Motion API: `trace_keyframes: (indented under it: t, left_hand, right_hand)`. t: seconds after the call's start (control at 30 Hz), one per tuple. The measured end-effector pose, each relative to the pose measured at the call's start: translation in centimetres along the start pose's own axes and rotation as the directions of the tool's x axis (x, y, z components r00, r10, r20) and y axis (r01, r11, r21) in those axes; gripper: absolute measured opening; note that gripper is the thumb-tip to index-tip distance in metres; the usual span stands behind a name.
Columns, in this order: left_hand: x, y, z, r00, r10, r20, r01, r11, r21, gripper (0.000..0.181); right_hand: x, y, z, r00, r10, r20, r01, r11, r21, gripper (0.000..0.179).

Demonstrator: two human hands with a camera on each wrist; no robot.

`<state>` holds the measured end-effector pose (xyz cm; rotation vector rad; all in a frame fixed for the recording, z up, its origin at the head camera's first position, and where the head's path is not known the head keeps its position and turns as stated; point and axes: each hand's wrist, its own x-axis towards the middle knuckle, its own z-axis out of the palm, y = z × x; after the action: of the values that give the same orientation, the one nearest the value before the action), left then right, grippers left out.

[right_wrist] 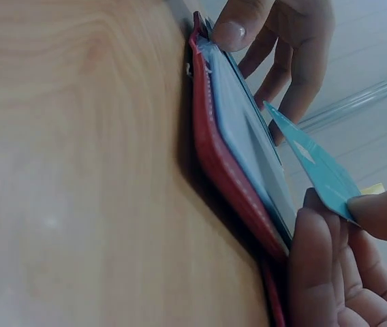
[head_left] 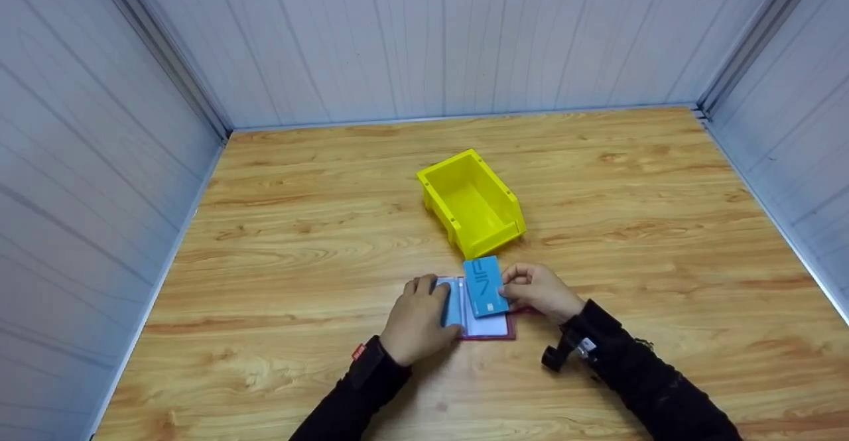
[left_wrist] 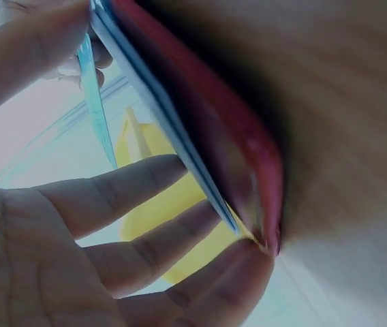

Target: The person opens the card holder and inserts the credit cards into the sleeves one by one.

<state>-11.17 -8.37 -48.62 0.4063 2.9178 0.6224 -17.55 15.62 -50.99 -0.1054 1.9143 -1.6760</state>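
Note:
A red card holder [head_left: 511, 336] with clear plastic sleeves lies spread on the wooden table. My left hand [head_left: 418, 318] spans its left half, thumb at the near edge and fingertips at the far edge, holding the sleeves; in the left wrist view the fingertips [left_wrist: 163, 170] touch them. Between thumb and fingers my right hand [head_left: 540, 292] pinches a blue card [head_left: 484, 285] marked VIP, tilted above the right half. The right wrist view shows the card [right_wrist: 316, 163] apart from the sleeves [right_wrist: 244, 122]. The left hand covers much of the holder's left side.
Just beyond the card holder stands a yellow plastic bin [head_left: 474, 202], its low front toward me. Pale panel walls [head_left: 424, 43] border the table [head_left: 298, 229] at the back and both sides.

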Motion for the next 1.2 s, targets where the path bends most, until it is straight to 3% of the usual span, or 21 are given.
trace_keyframes:
  t: [0.1,0.2,0.37,0.43,0.53,0.7,0.83,1.0,1.2]
  left_hand:
    - [0.2,0.2,-0.1,1.000,-0.009,-0.019,0.007,0.996,-0.090,0.066]
    - [0.5,0.4,-0.2,0.998,-0.007,-0.057,-0.006,0.974,-0.225,0.063]
    - [1.2,0.8,-0.2,0.997,-0.002,-0.076,-0.035,0.879,-0.475,0.057]
    - [1.5,0.9,-0.1,0.998,-0.006,-0.060,-0.027,0.845,-0.534,0.055]
    - [1.8,1.0,0.1,0.999,-0.015,-0.038,-0.010,0.819,-0.574,0.049]
    - [2.3,1.3,0.2,0.998,-0.026,-0.051,-0.009,0.799,-0.601,0.037]
    - [2.6,1.5,0.3,0.997,-0.020,-0.077,-0.029,0.806,-0.591,0.031]
    - [2.7,1.5,0.4,0.996,-0.034,-0.077,-0.017,0.813,-0.581,0.034]
    - [2.4,1.0,-0.2,0.995,-0.030,-0.090,-0.031,0.799,-0.601,0.045]
  right_hand:
    - [-0.1,0.0,0.0,1.000,0.002,0.001,-0.002,1.000,0.001,0.014]
    - [-0.1,0.0,0.0,1.000,-0.001,0.011,0.001,1.000,0.001,0.015]
    - [0.0,0.1,-0.1,0.999,-0.019,0.030,0.020,1.000,-0.010,0.016]
    - [0.0,0.1,0.0,0.999,-0.022,0.032,0.022,1.000,-0.006,0.016]
    - [0.1,0.2,0.0,0.999,-0.020,0.037,0.020,1.000,0.004,0.015]
    - [0.0,0.1,0.0,0.998,-0.028,0.048,0.027,0.999,0.018,0.014]
    - [0.0,0.1,0.1,0.997,-0.042,0.059,0.041,0.999,0.017,0.014]
    - [0.1,0.1,0.1,0.998,-0.037,0.057,0.038,0.999,-0.013,0.013]
    - [-0.1,0.1,-0.1,0.996,-0.052,0.071,0.055,0.998,-0.042,0.014]
